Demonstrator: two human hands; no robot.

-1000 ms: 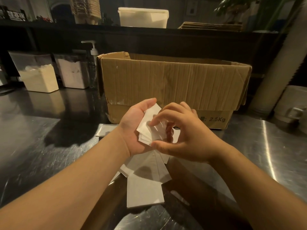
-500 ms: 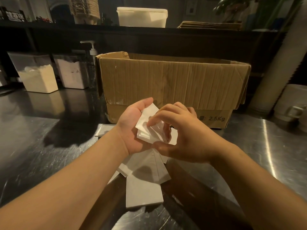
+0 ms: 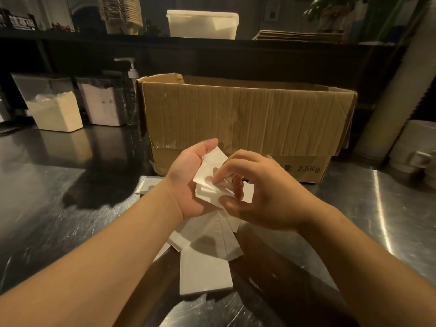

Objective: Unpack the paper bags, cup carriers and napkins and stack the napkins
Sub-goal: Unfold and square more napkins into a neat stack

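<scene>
My left hand (image 3: 188, 182) cradles a small bundle of white napkins (image 3: 210, 175) in its palm, above the steel counter (image 3: 59, 208). My right hand (image 3: 264, 197) curls over the bundle from the right, with its fingertips and thumb pinching the napkins' edges. Under both hands lies a fanned pile of white napkins (image 3: 207, 256). One more napkin (image 3: 148, 185) lies flat to the left of my wrist. A brown cardboard box (image 3: 247, 119) marked 2.5Kg stands open just behind the hands. Its inside is hidden.
Two clear tubs of powder (image 3: 54, 107) (image 3: 103, 105) and a pump bottle (image 3: 132, 86) stand at the back left. A white mug (image 3: 415, 147) sits at the far right beside a pale column. A shelf behind holds stacked cup carriers (image 3: 120, 13), a white tub (image 3: 203, 23) and flat brown paper bags (image 3: 299, 35).
My right fingers have shifted slightly lower over the napkin bundle. Both hands stay in nearly the same place.
</scene>
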